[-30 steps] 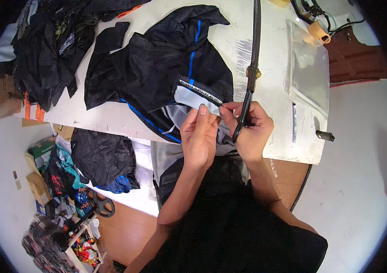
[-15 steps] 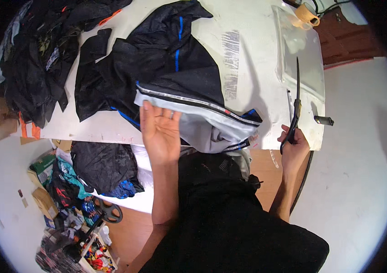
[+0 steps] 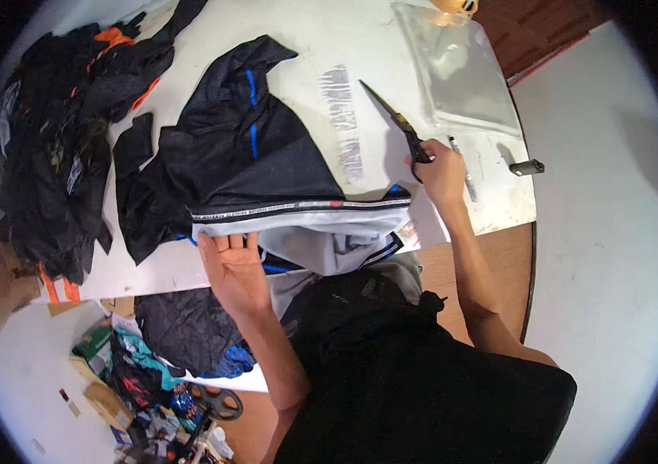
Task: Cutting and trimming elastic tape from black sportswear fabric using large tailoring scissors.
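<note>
The black garment (image 3: 244, 174) lies at ten o'clock on the white table (image 3: 321, 46); the left hand (image 3: 236, 278), unclenched, is under its six-o'clock edge; the right hand (image 3: 445, 178) grasps scissors (image 3: 405, 127) pointing toward eleven.

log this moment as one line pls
left hand: open, palm up, at grey lining | right hand: holding scissors | black garment: on white table | pen: beside right hand

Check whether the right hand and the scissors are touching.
Touching. The head view shows the right hand closed around the handles of the scissors, blades pointing away.
</note>
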Tool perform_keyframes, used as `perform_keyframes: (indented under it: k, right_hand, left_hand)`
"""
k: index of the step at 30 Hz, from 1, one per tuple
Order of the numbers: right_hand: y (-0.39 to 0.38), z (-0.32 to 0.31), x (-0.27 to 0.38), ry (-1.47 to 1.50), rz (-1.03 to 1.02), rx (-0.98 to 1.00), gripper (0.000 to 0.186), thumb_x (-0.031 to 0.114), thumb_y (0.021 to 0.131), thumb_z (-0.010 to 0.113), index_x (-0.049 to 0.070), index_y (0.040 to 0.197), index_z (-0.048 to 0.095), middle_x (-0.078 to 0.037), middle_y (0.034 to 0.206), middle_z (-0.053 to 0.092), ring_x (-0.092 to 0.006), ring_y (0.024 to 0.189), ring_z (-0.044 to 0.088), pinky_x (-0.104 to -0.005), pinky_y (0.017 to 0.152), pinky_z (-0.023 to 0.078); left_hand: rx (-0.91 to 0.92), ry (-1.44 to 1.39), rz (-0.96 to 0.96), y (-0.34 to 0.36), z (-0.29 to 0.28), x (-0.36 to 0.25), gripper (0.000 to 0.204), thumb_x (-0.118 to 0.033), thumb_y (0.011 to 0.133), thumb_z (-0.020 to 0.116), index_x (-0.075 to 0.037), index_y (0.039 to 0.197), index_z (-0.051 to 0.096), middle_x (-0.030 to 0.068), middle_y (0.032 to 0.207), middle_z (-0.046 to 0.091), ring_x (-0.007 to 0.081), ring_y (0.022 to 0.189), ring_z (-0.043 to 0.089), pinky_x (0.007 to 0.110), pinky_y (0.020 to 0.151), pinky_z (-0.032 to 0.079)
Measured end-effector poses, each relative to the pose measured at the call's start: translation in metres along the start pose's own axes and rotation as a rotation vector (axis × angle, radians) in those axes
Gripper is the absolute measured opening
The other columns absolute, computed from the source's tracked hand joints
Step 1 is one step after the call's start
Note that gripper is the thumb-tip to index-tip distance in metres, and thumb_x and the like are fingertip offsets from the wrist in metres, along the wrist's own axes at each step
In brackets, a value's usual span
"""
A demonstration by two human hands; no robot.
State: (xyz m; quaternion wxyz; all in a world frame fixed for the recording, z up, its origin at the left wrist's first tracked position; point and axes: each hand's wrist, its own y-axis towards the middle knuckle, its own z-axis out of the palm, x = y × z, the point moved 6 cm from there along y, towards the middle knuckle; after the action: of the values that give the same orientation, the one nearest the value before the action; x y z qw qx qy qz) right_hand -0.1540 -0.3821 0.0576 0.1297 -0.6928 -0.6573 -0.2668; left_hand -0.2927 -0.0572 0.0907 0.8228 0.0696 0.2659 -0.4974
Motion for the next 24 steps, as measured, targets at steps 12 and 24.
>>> perform_keyframes:
  k: [12, 24]
  right_hand:
    - [-0.007, -0.014, 0.015, 0.147, -0.172, 0.055, 0.037, 0.011, 0.063, 0.075, 0.003, 0.097, 0.063, -0.016, 0.094, 0.063, -0.033, 0.091, 0.059, -0.0365, 0.081, 0.047]
    - [-0.018, -0.003, 0.035, 0.821, -0.058, 0.619, 0.024, -0.004, 0.072, 0.072, 0.001, 0.093, 0.063, 0.0, 0.076, 0.06, -0.0079, 0.073, 0.055, -0.024, 0.072, 0.046]
  left_hand:
    - [0.161, 0.086, 0.093, 0.041, 0.017, -0.002, 0.025, -0.021, 0.096, 0.043, -0.004, 0.112, 0.054, 0.0102, 0.118, 0.056, 0.0246, 0.116, 0.048, 0.048, 0.106, 0.027]
    - [-0.075, 0.44, 0.197, 0.099, -0.008, -0.058, 0.016, -0.022, 0.093, 0.048, -0.009, 0.1, 0.053, 0.003, 0.096, 0.054, 0.0171, 0.089, 0.051, 0.037, 0.087, 0.039]
